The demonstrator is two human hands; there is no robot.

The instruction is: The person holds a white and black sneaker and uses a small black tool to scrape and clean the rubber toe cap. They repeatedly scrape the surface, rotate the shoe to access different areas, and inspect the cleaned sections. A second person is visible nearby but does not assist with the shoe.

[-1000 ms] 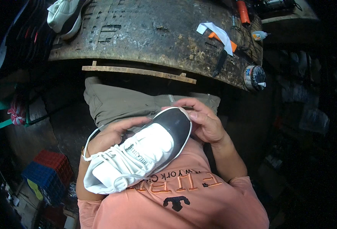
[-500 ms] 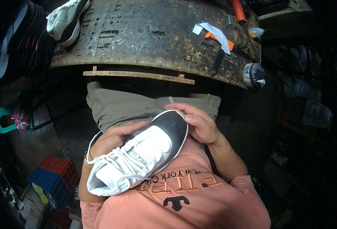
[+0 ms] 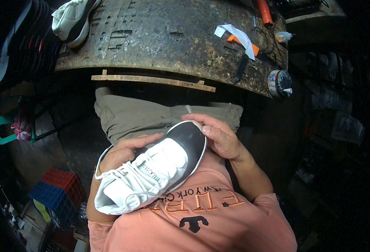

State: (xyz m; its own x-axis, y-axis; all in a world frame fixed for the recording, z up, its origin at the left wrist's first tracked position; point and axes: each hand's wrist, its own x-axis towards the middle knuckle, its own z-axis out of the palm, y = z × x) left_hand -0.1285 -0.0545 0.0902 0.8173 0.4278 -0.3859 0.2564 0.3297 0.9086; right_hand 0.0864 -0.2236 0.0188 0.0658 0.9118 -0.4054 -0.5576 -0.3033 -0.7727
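A white and black sneaker (image 3: 157,168) rests tilted over my lap and shirt, its black toe pointing up and right and its white laces loosely crossed. My left hand (image 3: 126,151) supports it from the left side, the index finger lying along the upper near the toe; part of that hand is hidden behind the shoe. At the toe, my right hand (image 3: 219,136) grips the rim, thumb on the edge and fingers over the front. A white lace end loops over my left wrist.
Ahead stands a worn wooden workbench (image 3: 160,42). On it lie another white and black sneaker (image 3: 72,23), a white strip (image 3: 239,37), an orange-handled tool (image 3: 254,49), a glue bottle (image 3: 283,37) and a tin (image 3: 279,83). Red and blue crates (image 3: 59,193) sit low on the left.
Almost nothing differs. The bench and its surroundings have shifted very slightly in view, while both hands keep the same hold on the sneaker.
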